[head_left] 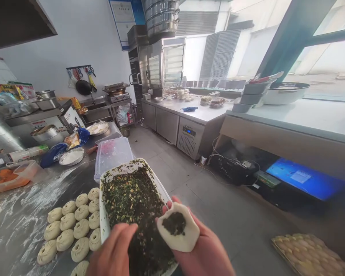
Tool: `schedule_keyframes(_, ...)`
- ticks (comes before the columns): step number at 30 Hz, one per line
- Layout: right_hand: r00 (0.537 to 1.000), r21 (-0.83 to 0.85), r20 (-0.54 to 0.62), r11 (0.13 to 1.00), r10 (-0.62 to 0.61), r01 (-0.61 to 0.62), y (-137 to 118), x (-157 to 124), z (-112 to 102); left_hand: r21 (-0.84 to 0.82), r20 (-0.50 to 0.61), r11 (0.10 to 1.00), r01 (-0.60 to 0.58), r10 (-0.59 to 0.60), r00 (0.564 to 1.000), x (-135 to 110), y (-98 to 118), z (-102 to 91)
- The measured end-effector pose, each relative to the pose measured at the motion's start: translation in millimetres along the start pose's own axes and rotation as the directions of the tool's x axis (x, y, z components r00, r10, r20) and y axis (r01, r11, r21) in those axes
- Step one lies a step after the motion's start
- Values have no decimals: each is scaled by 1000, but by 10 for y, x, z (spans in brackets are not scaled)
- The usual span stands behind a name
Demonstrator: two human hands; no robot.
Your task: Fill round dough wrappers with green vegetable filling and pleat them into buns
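My right hand [208,251] is palm up with a round dough wrapper [191,234] lying across its palm and fingers. A dark green mound of chopped filling [174,223] sits in the middle of the wrapper, whose edge is unfolded. My left hand [113,249] hovers over the near left side of a white tub [102,216]. Its fingers are curled together and their tips are turned away, so anything in them is hidden. More chopped green filling [129,195] with pale bits fills the tub. Left of it, pleated buns [81,227] stand in rows on the floured worktop [20,230].
Beyond the tub lies a translucent plastic lid [113,153]. A bowl of white powder [71,156] and an orange-filled container [10,176] stand farther left. Open floor [172,168] separates this worktop from a steel counter [195,113]. A tray of pale rounds [310,253] is low at right.
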State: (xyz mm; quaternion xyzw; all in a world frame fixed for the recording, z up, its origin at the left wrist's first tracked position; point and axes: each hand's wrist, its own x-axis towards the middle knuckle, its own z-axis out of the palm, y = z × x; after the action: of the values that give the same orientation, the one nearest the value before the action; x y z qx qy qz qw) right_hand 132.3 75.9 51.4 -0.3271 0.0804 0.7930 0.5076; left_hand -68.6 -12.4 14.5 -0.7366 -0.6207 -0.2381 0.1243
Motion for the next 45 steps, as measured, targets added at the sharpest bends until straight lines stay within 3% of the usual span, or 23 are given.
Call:
schedule_keyframes(2, 999, -3, -28, 999, -42, 42, -219, -91, 47, 44, 217, 999, -8, -1, 976, 104, -102, -56)
schedule_keyframes(4, 995, 49, -72, 996, -74, 77, -387, -126, 62, 169, 471, 985, 25, -103, 876, 249, -139, -32)
schedule_keyframes(5, 991, 54, -106, 995, -77, 83, -441, -122, 53, 206, 546, 979, 12, -125, 829, 324, -128, 12)
schedule_keyframes(7, 981, 40, -174, 995, -85, 93, -493, -91, 6, 222, 610, 975, -10, -131, 781, 456, -62, 145)
schedule_keyframes(12, 968, 55, -215, 988, -132, 147, -494, -60, -128, 102, 692, 993, -62, -26, 721, 615, 124, 406)
schedule_keyframes(19, 948, -7, -265, 984, -176, 181, -647, -135, -335, -114, 741, 994, -2, 86, 666, 588, 179, 311)
schedule_keyframes(24, 908, 2, -376, 980, -185, 201, -696, -141, -427, -248, 746, 955, 161, 82, 660, 590, 201, 248)
schedule_keyframes(29, 912, -13, -354, 977, -205, 215, -694, -153, -345, -388, 774, 835, 389, 67, 630, 597, 135, 211)
schedule_keyframes(32, 921, -15, -338, 979, -195, 201, -698, -160, -316, -411, 819, 727, 550, 29, 573, 524, 61, 257)
schedule_keyframes(37, 924, -31, -302, 971, -235, 237, -664, -134, -175, -317, 904, 533, 784, -80, 420, 407, -132, 324)
schedule_keyframes(39, 933, -72, -259, 968, -251, 240, -584, -102, -86, -317, 901, 485, 815, -113, 418, 454, -210, 250)
schedule_keyframes(42, 966, -113, -156, 975, -208, 191, -353, -12, 12, -356, 865, 464, 811, -165, 474, 610, -254, 22)
schedule_keyframes(44, 986, -101, -76, 985, -151, 143, -145, 68, 42, -396, 806, 511, 763, -206, 556, 691, -211, -126)
schedule_keyframes(45, 992, -90, -46, 990, -115, 110, -40, 109, 50, -425, 747, 571, 703, -217, 628, 702, -170, -172)
